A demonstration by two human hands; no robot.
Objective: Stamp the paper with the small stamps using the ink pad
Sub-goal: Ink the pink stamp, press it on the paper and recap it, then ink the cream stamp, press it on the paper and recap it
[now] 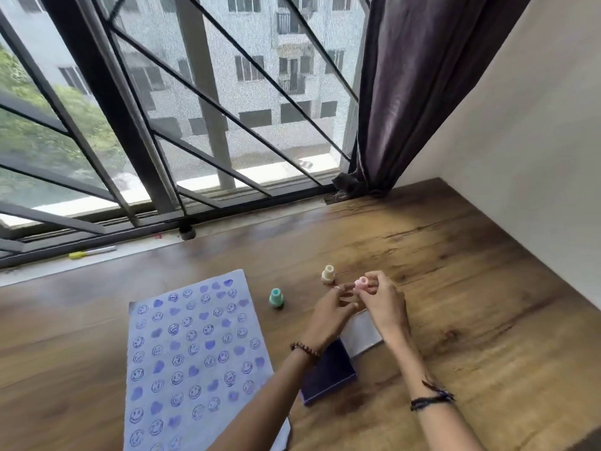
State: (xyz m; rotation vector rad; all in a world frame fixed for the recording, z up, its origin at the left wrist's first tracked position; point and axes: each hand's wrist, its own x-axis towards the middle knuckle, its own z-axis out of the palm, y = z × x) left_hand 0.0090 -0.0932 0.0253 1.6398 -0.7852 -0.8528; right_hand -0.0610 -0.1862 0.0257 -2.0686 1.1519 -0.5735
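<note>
A white paper (pixel 195 353) covered in several blue smiley and heart prints lies on the wooden table at the left. Right of it sits the ink pad, with a dark blue pad (pixel 328 374) and an open grey lid (pixel 361 333). A teal stamp (pixel 276 297) and a cream stamp (pixel 328 274) stand upright beyond the pad. My right hand (pixel 382 302) holds a pink stamp (pixel 361 284) above the lid. My left hand (pixel 328 312) is beside it, fingertips touching the pink stamp's lower end.
A yellow-capped marker (pixel 91 252) lies on the window sill at the back left. A barred window runs along the table's far edge, a dark curtain (pixel 400 102) hangs at the back right, and a white wall (pixel 520 141) borders the right side.
</note>
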